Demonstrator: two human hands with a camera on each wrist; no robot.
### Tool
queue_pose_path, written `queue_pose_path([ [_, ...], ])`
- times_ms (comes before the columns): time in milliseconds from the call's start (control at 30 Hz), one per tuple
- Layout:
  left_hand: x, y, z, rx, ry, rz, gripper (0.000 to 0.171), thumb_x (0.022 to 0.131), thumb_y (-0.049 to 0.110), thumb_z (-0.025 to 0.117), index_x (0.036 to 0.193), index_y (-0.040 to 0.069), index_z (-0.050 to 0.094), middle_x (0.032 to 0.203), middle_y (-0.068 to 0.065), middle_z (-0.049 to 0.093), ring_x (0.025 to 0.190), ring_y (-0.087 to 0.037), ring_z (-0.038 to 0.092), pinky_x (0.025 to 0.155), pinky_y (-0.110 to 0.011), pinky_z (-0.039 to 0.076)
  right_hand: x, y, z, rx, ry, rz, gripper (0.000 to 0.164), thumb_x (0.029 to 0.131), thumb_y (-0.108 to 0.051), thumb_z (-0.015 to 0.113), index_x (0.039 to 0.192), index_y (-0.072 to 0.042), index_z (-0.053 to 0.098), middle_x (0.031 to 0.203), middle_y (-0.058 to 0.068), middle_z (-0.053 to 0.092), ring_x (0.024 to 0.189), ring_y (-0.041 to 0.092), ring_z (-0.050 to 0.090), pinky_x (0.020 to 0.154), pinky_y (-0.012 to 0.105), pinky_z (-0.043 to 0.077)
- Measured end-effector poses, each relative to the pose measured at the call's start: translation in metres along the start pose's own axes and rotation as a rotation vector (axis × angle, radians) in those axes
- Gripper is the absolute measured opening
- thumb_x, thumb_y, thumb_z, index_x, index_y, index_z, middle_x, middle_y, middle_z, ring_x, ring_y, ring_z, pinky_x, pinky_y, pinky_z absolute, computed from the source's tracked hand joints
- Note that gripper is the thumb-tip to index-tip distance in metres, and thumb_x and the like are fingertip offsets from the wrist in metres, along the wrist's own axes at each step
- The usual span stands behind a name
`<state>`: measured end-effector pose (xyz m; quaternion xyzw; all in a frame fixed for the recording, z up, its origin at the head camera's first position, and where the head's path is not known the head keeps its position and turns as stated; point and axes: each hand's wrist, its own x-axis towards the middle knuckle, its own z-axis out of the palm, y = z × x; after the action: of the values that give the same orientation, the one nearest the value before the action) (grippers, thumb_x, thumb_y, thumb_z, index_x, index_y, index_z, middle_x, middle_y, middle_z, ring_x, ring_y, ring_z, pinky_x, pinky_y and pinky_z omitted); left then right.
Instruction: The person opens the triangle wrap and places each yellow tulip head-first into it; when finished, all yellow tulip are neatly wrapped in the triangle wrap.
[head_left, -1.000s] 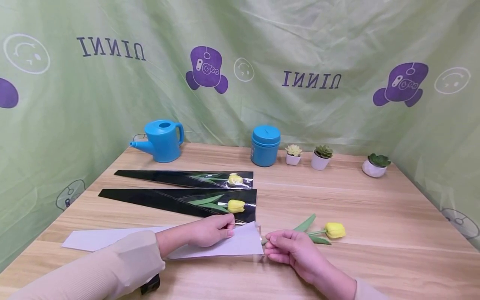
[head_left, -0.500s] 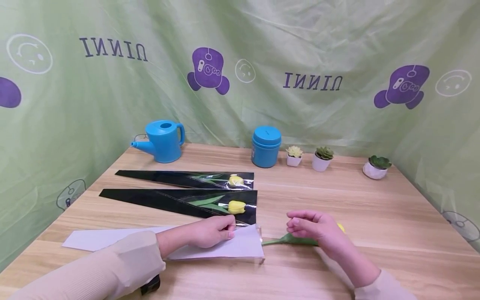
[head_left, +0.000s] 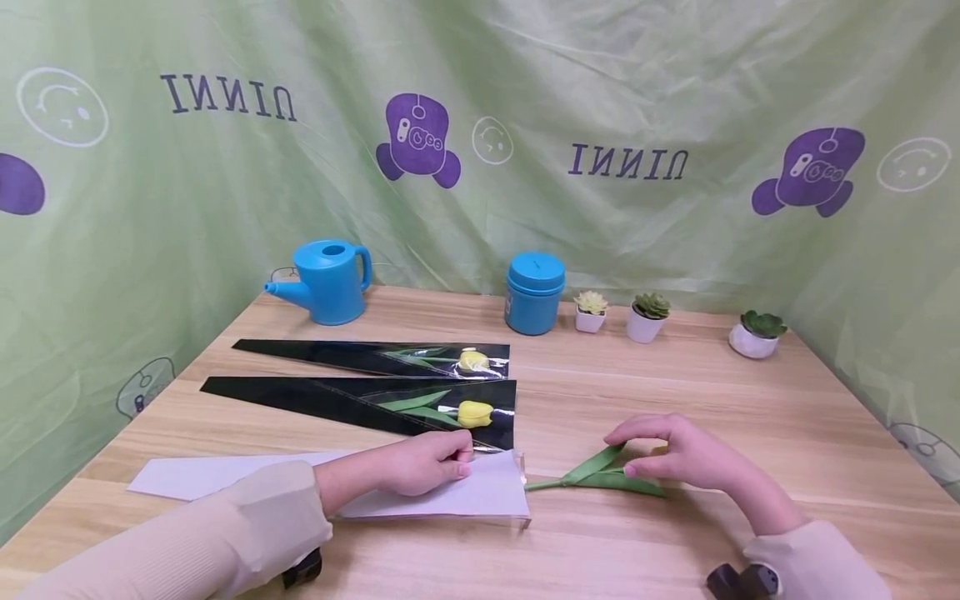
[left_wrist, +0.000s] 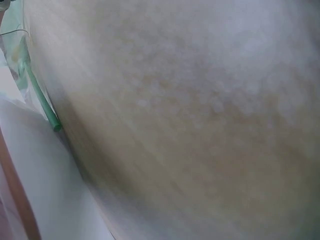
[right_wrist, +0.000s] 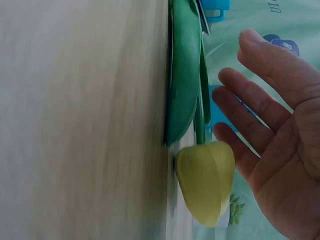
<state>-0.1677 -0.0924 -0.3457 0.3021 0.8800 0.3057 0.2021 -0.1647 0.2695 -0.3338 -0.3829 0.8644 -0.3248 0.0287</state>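
In the head view a long white flower sleeve (head_left: pixel 487 487) lies across the near table. My left hand (head_left: pixel 427 462) lies over it, fingers curled, seeming to pinch its upper layer near the wide end. A yellow tulip (right_wrist: pixel 205 182) with green leaves lies to the right, its stem tip at the sleeve's mouth. My right hand (head_left: pixel 686 450) hovers around the bloom, thumb and fingers spread, mostly hiding the bloom in the head view. In the right wrist view my fingers (right_wrist: pixel 250 105) stand apart from the flower. The left wrist view shows the green stem (left_wrist: pixel 42 100) beside the white sleeve.
Two black sleeves, a nearer one (head_left: pixel 300 398) and a farther one (head_left: pixel 315 353), each hold a yellow tulip. Along the back stand a blue watering can (head_left: pixel 330 283), a blue lidded canister (head_left: pixel 535 296) and small potted succulents (head_left: pixel 648 321). A green curtain (head_left: pixel 480 208) hangs behind.
My right hand has let go near the stem at the sleeve's mouth and moved right to the bloom, its fingers spreading. The tulip has turned slightly. My left hand stays in place.
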Motion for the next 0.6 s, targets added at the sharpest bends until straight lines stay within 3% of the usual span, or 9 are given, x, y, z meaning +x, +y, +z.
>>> queue_pose_path([
  [133, 0.0000, 0.0001, 0.0001, -0.002, 0.000, 0.004, 0.017, 0.092, 0.020, 0.055, 0.079, 0.017, 0.045, 0.070, 0.004, 0.041, 0.074, -0.012, 0.047, 0.068, -0.026, 0.035, -0.0002, 0.0050, -0.0017, -0.056, -0.053, -0.053, 0.034, 0.079, -0.024, 0.072, 0.110, -0.013, 0.066, 0.110, 0.003, 0.065, 0.105, 0.006, 0.056, 0.091, 0.022, 0.041],
  [333, 0.0006, -0.0002, -0.0002, 0.016, 0.006, 0.012, 0.017, 0.092, 0.018, 0.055, 0.079, 0.017, 0.045, 0.070, 0.005, 0.041, 0.074, -0.011, 0.047, 0.068, -0.026, 0.036, 0.0002, 0.0085, -0.0007, -0.084, -0.140, -0.004, 0.034, 0.079, -0.033, 0.071, 0.109, -0.016, 0.068, 0.110, 0.002, 0.063, 0.103, 0.009, 0.055, 0.088, 0.027, 0.044],
  [600, 0.0010, -0.0003, 0.0002, 0.017, 0.007, 0.012, 0.017, 0.092, 0.018, 0.056, 0.079, 0.016, 0.045, 0.070, 0.005, 0.040, 0.073, -0.011, 0.046, 0.068, -0.025, 0.036, 0.0023, 0.0086, 0.0080, -0.060, -0.111, 0.028, 0.021, 0.076, -0.016, 0.074, 0.097, -0.017, 0.071, 0.098, -0.005, 0.063, 0.090, 0.004, 0.055, 0.079, 0.026, 0.046],
])
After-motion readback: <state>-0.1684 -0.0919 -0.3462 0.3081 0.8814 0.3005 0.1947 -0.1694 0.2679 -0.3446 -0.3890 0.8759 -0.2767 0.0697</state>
